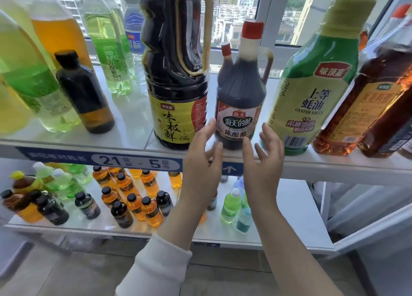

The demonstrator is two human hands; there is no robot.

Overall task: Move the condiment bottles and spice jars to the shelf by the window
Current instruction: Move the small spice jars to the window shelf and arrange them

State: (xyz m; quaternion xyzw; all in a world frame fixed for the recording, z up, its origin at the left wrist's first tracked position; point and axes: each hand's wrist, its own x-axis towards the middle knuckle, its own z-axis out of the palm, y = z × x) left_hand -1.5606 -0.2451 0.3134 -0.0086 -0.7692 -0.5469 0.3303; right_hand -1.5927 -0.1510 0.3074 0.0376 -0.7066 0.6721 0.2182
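On the upper shelf by the window, one big soy sauce jug stands at frame centre and one green oyster sauce bottle at the right. Between them, near the front edge, stands one red-capped vinegar bottle. The left hand and right hand flank its base, fingers spread, gripping nothing.

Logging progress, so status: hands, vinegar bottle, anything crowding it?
Left hand and right hand open, flanking vinegar bottle, no grip. Bottle upright on shelf. Soy sauce jug, oyster sauce bottle close beside.
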